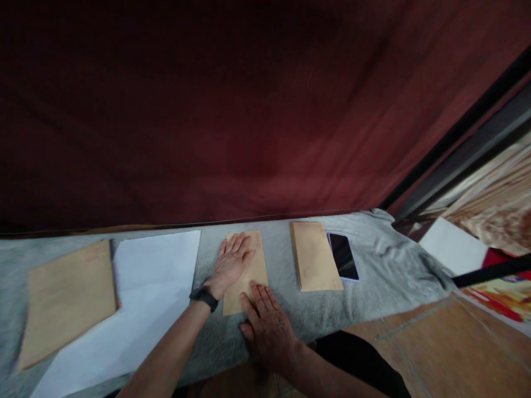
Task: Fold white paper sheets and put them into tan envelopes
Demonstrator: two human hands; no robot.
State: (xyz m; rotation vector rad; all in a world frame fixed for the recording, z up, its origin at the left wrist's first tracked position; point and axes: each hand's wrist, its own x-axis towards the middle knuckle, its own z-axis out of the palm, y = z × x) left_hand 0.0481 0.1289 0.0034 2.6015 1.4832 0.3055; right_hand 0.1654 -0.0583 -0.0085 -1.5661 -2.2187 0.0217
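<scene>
A brown paper envelope (257, 264) lies flat on the grey cloth in front of me. Pressed on its upper part is my left hand (232, 260), palm down with fingers stretched out and a dark band at the wrist. My right hand (267, 320) rests at the envelope's lower right edge, fingers spread and partly on the paper. To the right sits a stack of brown envelopes (316, 257). Large white paper sheets (157, 282) lie to the left, partly under a bigger stack of brown envelopes (70, 298).
A phone (343, 257) lies against the right-hand envelope stack. The grey cloth (385, 265) is wrinkled towards its right end. Behind it rises a dark red curtain-like surface (249, 138). Dark bars (468, 132) stand at the right, above a tiled floor (468, 342).
</scene>
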